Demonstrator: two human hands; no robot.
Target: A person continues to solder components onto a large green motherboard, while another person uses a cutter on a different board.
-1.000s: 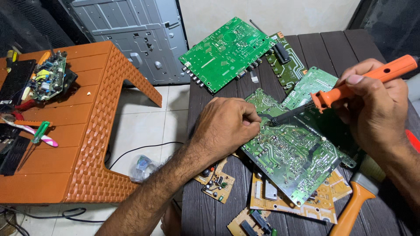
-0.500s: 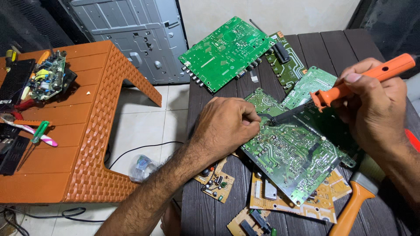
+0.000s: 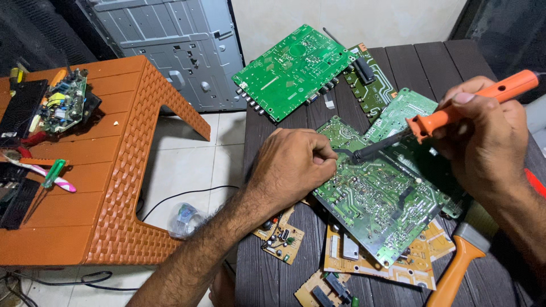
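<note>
Green circuit board [image 3: 382,200], solder-side up, under left hand [image 3: 291,165]; right hand [image 3: 483,139] grips orange soldering iron [image 3: 455,111].

Orange plastic stool [image 3: 119,170], pale tiled floor [image 3: 187,170]

The left hand [image 3: 293,165] covers the near-left edge of the green circuit board [image 3: 381,196], hiding whatever its fingertips pinch. The soldering iron [image 3: 449,113] tip is too small to tell whether it touches. The picture's bottom edge cuts off the orange handle [image 3: 455,273] at the table's [image 3: 455,62] near right corner.

Circuit boards [image 3: 392,196] crowd dark table [image 3: 455,57]; far corner free.
</note>
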